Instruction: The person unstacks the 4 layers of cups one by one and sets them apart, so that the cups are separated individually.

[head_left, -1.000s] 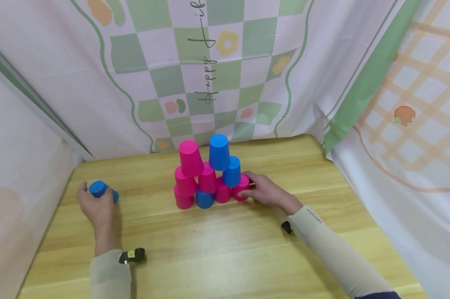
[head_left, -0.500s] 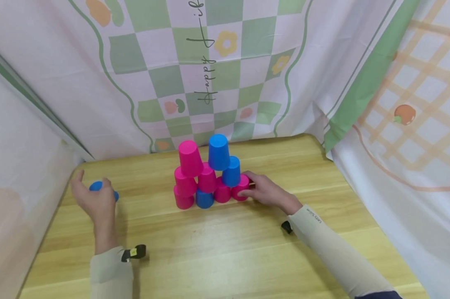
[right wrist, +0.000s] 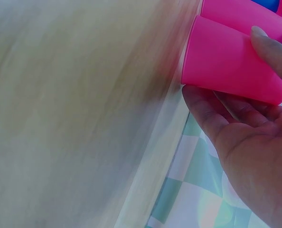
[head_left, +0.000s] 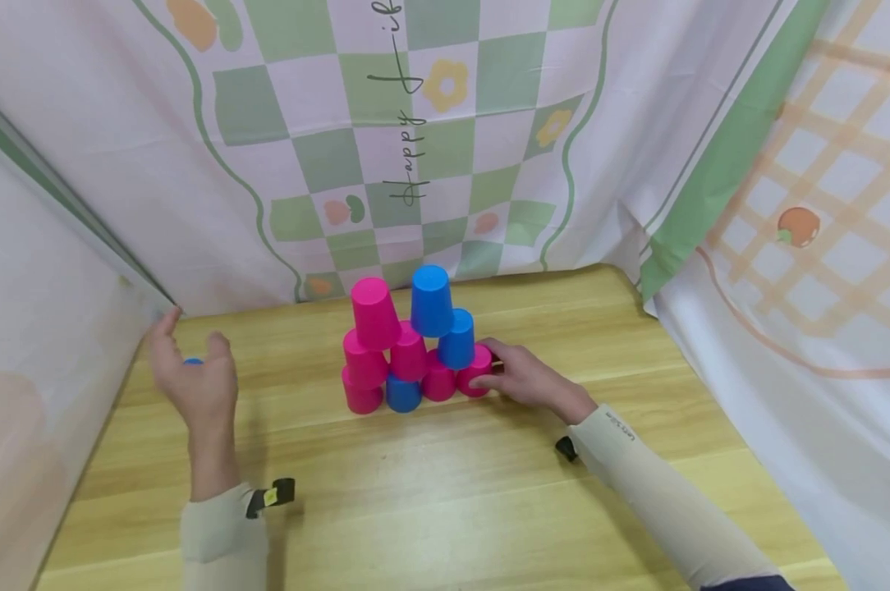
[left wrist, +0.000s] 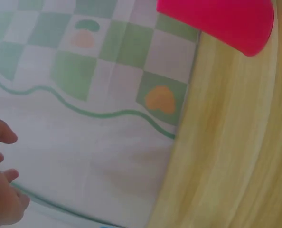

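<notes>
Upside-down pink and blue cups form a stepped stack in the middle of the table. Its bottom row has a pink cup (head_left: 361,396) at the left end, a blue cup (head_left: 404,396) beside it and pink ones to the right. My right hand (head_left: 522,376) holds the rightmost bottom pink cup (right wrist: 231,61), thumb on the near side and fingers behind. A pink cup (head_left: 375,313) and a blue cup (head_left: 432,301) top the stack, slightly apart. At the far left, my left hand (head_left: 199,386), fingers spread, hovers over another blue cup (head_left: 193,361), which it mostly hides.
The wooden table (head_left: 415,501) runs back to a checkered curtain (head_left: 415,148). Side curtains hang at the left and at the right (head_left: 822,271). A dark strap device (head_left: 271,496) sits on the left wrist.
My left hand has let go of the blue cup, opened its fingers and lifted up over it. The right hand and the stack have stayed put.
</notes>
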The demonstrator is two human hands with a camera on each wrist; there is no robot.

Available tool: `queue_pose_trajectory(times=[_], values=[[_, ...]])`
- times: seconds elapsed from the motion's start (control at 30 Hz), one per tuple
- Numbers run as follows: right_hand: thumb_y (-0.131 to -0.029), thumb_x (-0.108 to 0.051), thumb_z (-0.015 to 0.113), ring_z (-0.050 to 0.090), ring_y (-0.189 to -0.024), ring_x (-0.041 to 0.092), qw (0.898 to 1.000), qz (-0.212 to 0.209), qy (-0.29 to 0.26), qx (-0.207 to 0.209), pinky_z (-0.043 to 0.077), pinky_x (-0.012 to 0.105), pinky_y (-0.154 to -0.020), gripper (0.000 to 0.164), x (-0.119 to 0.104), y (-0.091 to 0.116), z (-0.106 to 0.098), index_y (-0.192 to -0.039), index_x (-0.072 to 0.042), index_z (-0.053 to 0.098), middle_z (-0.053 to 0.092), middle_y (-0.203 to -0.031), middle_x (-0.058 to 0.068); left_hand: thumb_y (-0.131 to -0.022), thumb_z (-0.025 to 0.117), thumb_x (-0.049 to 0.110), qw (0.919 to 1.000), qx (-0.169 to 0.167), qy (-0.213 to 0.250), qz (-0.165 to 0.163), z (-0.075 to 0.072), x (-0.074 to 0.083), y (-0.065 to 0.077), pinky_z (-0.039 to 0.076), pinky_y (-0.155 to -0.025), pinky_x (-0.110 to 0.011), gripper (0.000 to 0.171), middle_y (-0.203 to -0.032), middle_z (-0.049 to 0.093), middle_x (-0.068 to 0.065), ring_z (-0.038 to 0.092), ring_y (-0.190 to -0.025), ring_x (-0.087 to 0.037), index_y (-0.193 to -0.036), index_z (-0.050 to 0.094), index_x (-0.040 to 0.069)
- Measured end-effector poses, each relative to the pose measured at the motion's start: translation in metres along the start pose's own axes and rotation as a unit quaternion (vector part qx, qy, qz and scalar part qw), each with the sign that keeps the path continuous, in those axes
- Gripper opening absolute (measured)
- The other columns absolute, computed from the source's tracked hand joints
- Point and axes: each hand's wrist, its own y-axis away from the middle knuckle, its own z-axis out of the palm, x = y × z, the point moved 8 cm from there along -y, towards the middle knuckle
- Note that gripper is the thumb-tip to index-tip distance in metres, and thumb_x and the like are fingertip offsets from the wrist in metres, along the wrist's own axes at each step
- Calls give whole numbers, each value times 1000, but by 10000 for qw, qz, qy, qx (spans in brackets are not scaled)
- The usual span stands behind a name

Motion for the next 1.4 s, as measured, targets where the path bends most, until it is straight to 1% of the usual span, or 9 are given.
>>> queue_pose_trajectory(times=[0.07,0.1,0.23,0.3,0.47,0.67,0.87,1.13,1.4], values=[[-95,-37,79,65,-110,23,10000,1,7,-6,60,37,-92,56,-1,0,0,-144,-22,55,69,-124,-2,-88,65,-14,9998,-137,97,106,5,14,4,34,-124,-28,46,-141,61,-29,50,-145,-34,-133,60,-15],[-95,-36,79,65,-110,23,10000,6,11,-4,60,37,-91,56,-1,0,0,-144,-22,56,69,-123,-2,-88,66,-13,9996,-228,97,159,8,15,5,34,-124,-27,46,-141,61,-28,50,-145,-34,-133,60,-14],[-96,-35,78,65,-109,23,10000,-6,30,1,60,38,-91,54,-2,0,0,-143,-22,56,69,-123,-2,-89,70,-9,9982,-517,72,285,18,1,4,37,-122,-28,47,-143,62,-22,52,-143,-30,-136,61,-9],[-96,-34,78,65,-109,23,10000,-17,27,4,60,38,-91,53,-2,0,0,-143,-21,56,69,-122,-2,-91,71,-6,9972,-706,78,239,23,-6,3,37,-122,-28,48,-145,61,-18,51,-143,-26,-138,61,-6],[-96,-33,78,65,-109,23,10000,-36,59,-1,60,38,-91,52,-2,0,0,-142,-21,56,70,-122,-2,-96,69,-2,9919,-1180,461,46,33,-2,9,38,-123,-30,47,-148,60,-10,50,-144,-20,-142,59,-2],[-96,-35,79,65,-109,22,10000,-65,60,26,60,38,-92,54,-1,0,0,-143,-22,56,69,-123,-3,-101,65,1,9794,-1690,1100,82,47,14,26,39,-124,-38,43,-149,59,-10,50,-145,-20,-143,57,-3],[-95,-35,79,65,-109,23,10000,-57,17,35,59,40,-94,55,-1,0,0,-144,-22,57,69,-123,-3,-107,60,11,9652,-2117,1536,58,63,27,39,42,-122,-35,40,-148,59,-11,53,-143,-21,-146,56,-1],[-96,-33,79,65,-109,22,10000,-40,27,42,60,39,-94,53,-2,0,-1,-143,-21,57,69,-123,-3,-106,62,9,9478,-2642,1781,93,83,38,55,40,-123,-41,46,-151,57,-11,51,-145,-22,-149,52,0],[-95,-35,79,65,-108,22,10000,-54,58,55,60,38,-91,55,-3,0,0,-144,-21,56,69,-122,-2,-103,68,11,9373,-3109,1565,175,98,42,73,39,-124,-42,53,-153,56,-4,49,-146,-19,-153,50,6]])
